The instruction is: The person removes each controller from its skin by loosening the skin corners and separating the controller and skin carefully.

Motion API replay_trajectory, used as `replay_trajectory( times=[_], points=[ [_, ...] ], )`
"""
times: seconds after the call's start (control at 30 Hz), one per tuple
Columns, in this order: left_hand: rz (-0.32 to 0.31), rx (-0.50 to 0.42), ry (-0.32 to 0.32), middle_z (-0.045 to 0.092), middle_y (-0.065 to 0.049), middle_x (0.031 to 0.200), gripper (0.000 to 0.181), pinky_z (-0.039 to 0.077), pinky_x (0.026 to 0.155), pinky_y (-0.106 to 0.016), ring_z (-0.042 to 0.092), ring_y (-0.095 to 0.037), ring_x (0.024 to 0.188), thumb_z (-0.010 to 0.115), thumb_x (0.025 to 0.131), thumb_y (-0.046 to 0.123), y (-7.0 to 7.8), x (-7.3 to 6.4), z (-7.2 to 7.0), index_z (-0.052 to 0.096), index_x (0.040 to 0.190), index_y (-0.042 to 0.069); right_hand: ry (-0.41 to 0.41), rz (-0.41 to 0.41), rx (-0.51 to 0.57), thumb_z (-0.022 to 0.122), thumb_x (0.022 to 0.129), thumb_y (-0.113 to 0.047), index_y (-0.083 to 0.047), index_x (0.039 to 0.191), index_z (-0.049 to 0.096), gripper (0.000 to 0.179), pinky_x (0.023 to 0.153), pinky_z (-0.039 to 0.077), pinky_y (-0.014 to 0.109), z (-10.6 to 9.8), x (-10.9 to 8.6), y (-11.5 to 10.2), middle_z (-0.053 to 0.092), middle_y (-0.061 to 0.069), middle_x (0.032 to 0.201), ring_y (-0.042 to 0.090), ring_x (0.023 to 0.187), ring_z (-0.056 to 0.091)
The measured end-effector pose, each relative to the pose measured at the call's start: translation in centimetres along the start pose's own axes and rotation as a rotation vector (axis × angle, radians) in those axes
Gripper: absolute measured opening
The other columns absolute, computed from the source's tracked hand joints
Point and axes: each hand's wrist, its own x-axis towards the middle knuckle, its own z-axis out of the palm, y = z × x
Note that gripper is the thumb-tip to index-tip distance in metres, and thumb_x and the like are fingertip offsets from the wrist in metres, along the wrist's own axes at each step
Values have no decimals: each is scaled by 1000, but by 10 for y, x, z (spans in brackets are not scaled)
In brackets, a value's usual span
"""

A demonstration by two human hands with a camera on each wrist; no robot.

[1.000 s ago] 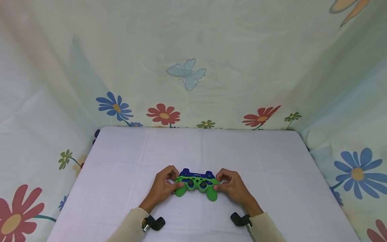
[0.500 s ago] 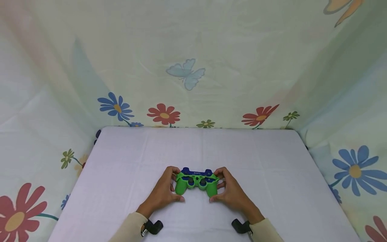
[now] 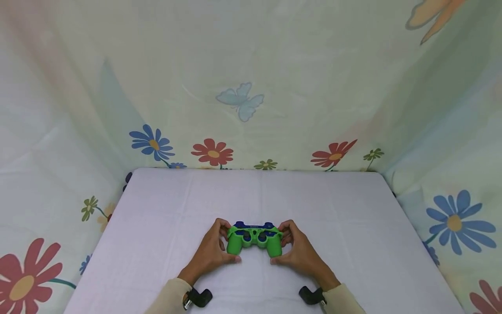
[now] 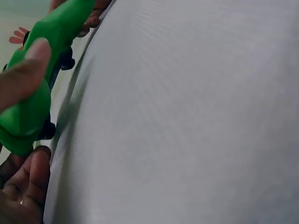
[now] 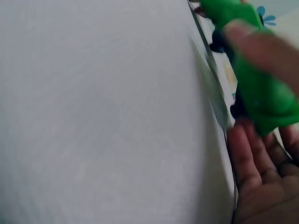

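A blue game controller (image 3: 256, 226) in a green silicone cover (image 3: 234, 245) is held between both hands at the middle front of the table. Its blue top edge shows beyond the cover, and two dark thumbsticks stick up through it. The left hand (image 3: 209, 250) grips the left side, thumb by the handle's near end and fingers at the far corner. On the other side the right hand (image 3: 302, 253) does the same. In the left wrist view the thumb (image 4: 28, 74) lies across the green cover; the right wrist view has a blurred thumb (image 5: 261, 49) in front of it.
A white cloth covers the table (image 3: 176, 196). Patterned curtains (image 3: 313, 87) with flowers and butterflies rise behind it and on both sides. A black wrist camera (image 3: 201, 298) is strapped at the left sleeve, another black camera (image 3: 311, 295) at the right.
Both thumbs have moved from the handles' upper faces to their near ends. The cover's edge, earlier bunched across the controller's front, now reaches further over the sides. The head view has shifted slightly.
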Motion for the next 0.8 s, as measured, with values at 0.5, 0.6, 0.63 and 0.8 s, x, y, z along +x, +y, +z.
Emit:
replay_trajectory(
  times=[0.5, 0.6, 0.63, 0.8],
  points=[
    [-104, -285, 43, 67, 0, 97, 70, 53, 76, -22, 63, -15, 78, 102, 67, 21, 4, -8, 2, 54, 118, 13, -35, -9, 418, 95, 68, 6, 8, 119, 51, 67, 84, 57, 17, -6, 1, 4, 56, 9, 114, 3, 98, 61],
    [-67, -289, 52, 65, 1, 91, 67, 53, 73, -23, 63, -15, 75, 102, 67, 20, 3, -9, 2, 55, 114, 11, -31, -11, 441, 94, 68, 6, 8, 118, 52, 65, 82, 57, 16, -5, 0, 5, 57, 6, 112, 2, 97, 61],
    [-55, -290, 50, 64, 1, 89, 66, 54, 72, -23, 63, -15, 74, 101, 67, 19, 3, -9, 2, 55, 113, 11, -31, -6, 452, 94, 68, 7, 8, 118, 52, 65, 82, 57, 16, -5, 0, 5, 58, 5, 111, 2, 97, 61],
    [-30, -287, 27, 61, 5, 82, 60, 53, 70, -24, 60, -15, 72, 101, 68, 22, 2, -11, 3, 56, 107, 13, -40, -1, 498, 93, 68, 9, 9, 116, 51, 63, 83, 57, 16, -3, -2, 6, 58, 3, 109, 2, 97, 60]
  ],
)
